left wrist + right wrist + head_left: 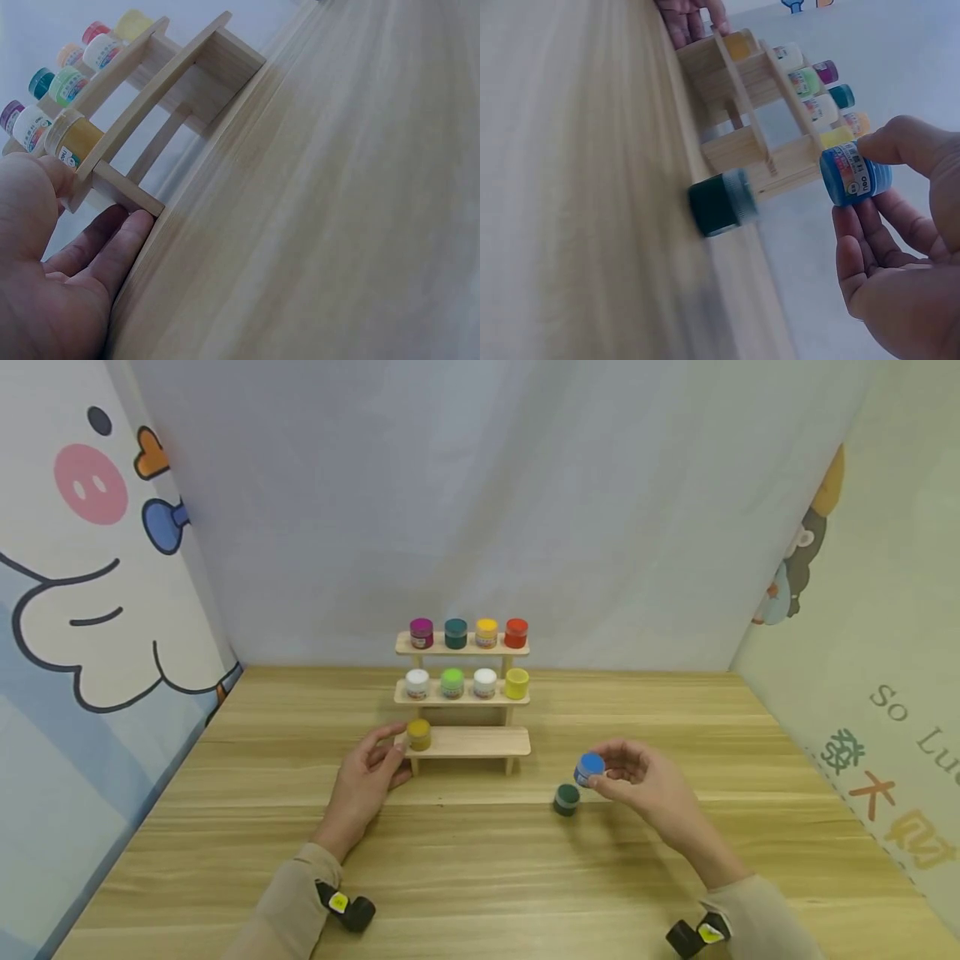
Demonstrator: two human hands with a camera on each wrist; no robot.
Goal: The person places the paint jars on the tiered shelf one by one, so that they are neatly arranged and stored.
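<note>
A three-tier wooden stand (480, 741) bears small paint jars. My left hand (366, 781) holds the left end of its bottom tier; in the left wrist view the thumb lies by the shelf end and other fingers touch the leg (129, 189) below. Close beside this hand, an ochre paint jar (418, 736) sits on that tier. At the right, my right hand (643, 781) pinches a blue paint jar (589, 768) between thumb and fingers, tilted and raised above the table. A dark green paint jar (567, 800) stands on the table just below it.
Purple (422, 633), teal (455, 633), orange-yellow (486, 632) and red jars (516, 632) line the top tier. White, light green (452, 683) and yellow jars (517, 683) fill the middle one. A pale curtain (480, 510) hangs behind the wooden table (300, 727).
</note>
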